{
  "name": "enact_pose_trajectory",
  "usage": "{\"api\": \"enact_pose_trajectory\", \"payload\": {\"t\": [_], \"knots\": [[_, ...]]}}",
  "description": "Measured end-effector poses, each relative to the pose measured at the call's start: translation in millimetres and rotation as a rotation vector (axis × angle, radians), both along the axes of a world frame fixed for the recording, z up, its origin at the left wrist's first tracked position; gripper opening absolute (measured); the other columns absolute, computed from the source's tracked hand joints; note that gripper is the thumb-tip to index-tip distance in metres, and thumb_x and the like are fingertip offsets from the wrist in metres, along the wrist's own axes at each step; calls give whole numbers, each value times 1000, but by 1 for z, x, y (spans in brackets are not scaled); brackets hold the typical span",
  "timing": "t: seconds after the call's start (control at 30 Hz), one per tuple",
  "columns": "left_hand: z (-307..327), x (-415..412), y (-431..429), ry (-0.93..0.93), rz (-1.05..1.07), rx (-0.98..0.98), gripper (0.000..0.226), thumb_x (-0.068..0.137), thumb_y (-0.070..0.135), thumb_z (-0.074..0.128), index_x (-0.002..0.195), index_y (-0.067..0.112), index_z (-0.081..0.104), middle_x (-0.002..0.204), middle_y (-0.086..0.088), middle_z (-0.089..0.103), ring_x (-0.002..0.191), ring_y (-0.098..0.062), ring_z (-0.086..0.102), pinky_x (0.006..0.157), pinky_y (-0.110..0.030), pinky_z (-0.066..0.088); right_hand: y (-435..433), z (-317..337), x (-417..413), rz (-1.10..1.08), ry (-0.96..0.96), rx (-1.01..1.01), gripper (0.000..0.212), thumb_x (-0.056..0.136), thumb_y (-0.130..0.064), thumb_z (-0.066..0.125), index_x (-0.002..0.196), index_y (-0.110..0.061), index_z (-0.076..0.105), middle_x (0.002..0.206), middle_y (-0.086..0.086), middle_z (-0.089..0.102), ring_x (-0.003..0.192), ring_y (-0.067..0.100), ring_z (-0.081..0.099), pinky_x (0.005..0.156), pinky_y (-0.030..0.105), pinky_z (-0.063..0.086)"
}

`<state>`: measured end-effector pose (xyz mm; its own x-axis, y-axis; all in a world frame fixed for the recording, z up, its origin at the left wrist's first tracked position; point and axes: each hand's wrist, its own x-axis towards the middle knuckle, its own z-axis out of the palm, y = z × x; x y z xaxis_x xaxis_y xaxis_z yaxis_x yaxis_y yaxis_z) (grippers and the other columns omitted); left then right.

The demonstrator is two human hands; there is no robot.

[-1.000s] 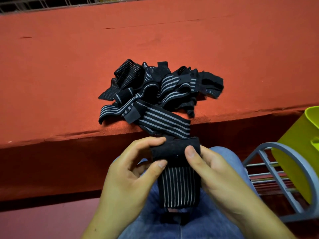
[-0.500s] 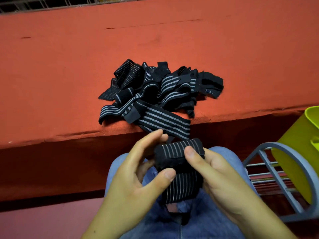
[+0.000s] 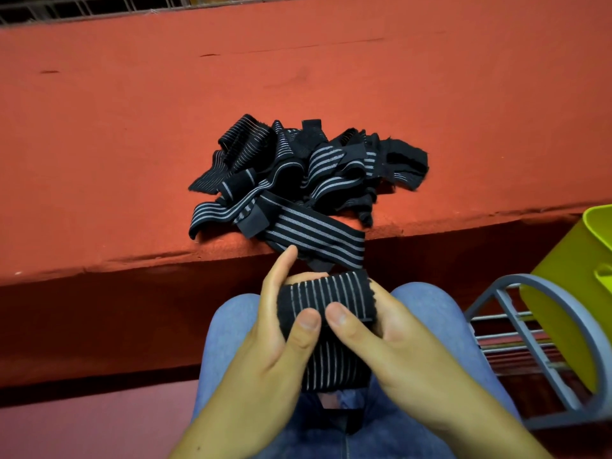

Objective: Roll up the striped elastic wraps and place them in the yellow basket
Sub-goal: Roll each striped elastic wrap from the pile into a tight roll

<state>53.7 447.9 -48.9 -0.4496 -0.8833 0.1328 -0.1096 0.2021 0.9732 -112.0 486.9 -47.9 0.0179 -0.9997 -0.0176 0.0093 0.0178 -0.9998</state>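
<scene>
Head view is showing a person sitting at a red ledge (image 3: 132, 144), both hands working just below its front edge. L hand (image 3: 261, 356) & R hand (image 3: 400, 352) are pinching a wrap (image 3: 331, 298) between them. Both thumbs are pressing on the near face of the rolled part, side by side & almost touching, w/ the fingers curling round behind it. L index finger is sticking up straight past the roll, toward the ledge edge. Wrap is black w/ thin pale stripes. Its top part is sitting as a fat roll, and the loose tail is hanging down onto the jeans (image 3: 228, 326). Roll is hovering clear of the ledge, not touching it.

On top of the ledge, near the front edge, a pile (image 3: 298, 180) of unrolled wraps is lying in a tangle, w/ one strip drooping over the edge toward the hands. Yellow basket (image 3: 563, 293) is standing below ledge level, off to the right of the hands, on a grey wire rack (image 3: 543, 356). Only its left part is showing, so its inside is hidden.
</scene>
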Motion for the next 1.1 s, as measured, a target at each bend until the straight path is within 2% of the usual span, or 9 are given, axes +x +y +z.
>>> {"api": "enact_pose_trajectory", "payload": {"t": [0.1, 0.27, 0.47, 0.63, 0.8, 0.9, 0.97, 1.03, 1.1], "knots": [[6, 2, -3, -24, -12, 46, 58, 100, 43, 56, 151, 45, 30, 125, 41, 61, 118, 15, 59, 89, -2, 44, -1, 1, -1, -59, -5, -25, 20, 95, -39, 62, 114, -36, 69, 116, -1, 76, 111, 15, 72, 102, 48, 55], [4, 10, -8, -85, 26, -33, 47, 88, 49, 65, 132, 34, 61, 124, 12, 72, 118, -14, 68, 99, -37, 54, -1, 1, -6, -108, -1, -14, 15, 97, -42, 64, 111, -38, 70, 113, 0, 77, 108, 15, 73, 99, 49, 56], [4, 9, -7, -61, 45, -47, 35, 92, 31, 67, 127, 30, 64, 119, 11, 74, 113, -14, 70, 96, -31, 56, 0, -1, -8, -61, -87, 70, 24, 92, -43, 65, 113, -35, 72, 117, 1, 77, 113, 16, 73, 99, 41, 56], [5, 9, -7, -30, 82, -50, 39, 89, 30, 78, 121, 49, 64, 117, 12, 72, 105, -18, 70, 88, -23, 57, 0, -2, -7, -26, -238, 135, 41, 85, -52, 65, 115, -26, 76, 118, 7, 77, 114, 20, 73, 88, 27, 58], [8, 8, -6, -26, 97, -105, 47, 82, 16, 75, 114, 49, 68, 112, 16, 72, 101, -6, 71, 82, -16, 56, 0, -3, -8, -39, -240, 182, 56, 79, -69, 65, 115, -29, 77, 119, 9, 77, 115, 25, 72, 102, 46, 55], [7, 8, -5, -20, 93, -92, 42, 80, 22, 74, 111, 50, 69, 114, 13, 70, 103, -9, 70, 86, -17, 55, 0, -5, -9, -54, -216, 181, 76, 69, -85, 71, 117, -26, 76, 118, 11, 77, 116, 27, 72, 107, 54, 52], [6, 8, -4, -9, 79, -68, 44, 83, 18, 74, 112, 49, 69, 116, 12, 69, 105, -11, 69, 89, -18, 55, 0, -5, -9, -65, -225, 169, 74, 68, -82, 74, 117, -26, 76, 119, 11, 76, 117, 28, 71, 108, 55, 51], [4, 7, -5, 9, 60, -15, 56, 87, 0, 74, 116, 48, 67, 117, 12, 70, 106, -14, 70, 88, -22, 57, 0, -4, -10, -79, -228, 155, 59, 77, -70, 73, 116, -26, 76, 118, 11, 76, 118, 30, 70, 109, 57, 50], [0, 7, -7, 50, 45, 75, 68, 87, -13, 71, 121, 46, 65, 120, 6, 70, 103, -28, 70, 88, -34, 61, 1, -5, -11, -92, -233, 134, 51, 82, -59, 69, 117, -23, 74, 119, 14, 75, 121, 35, 68, 109, 60, 48]]}}
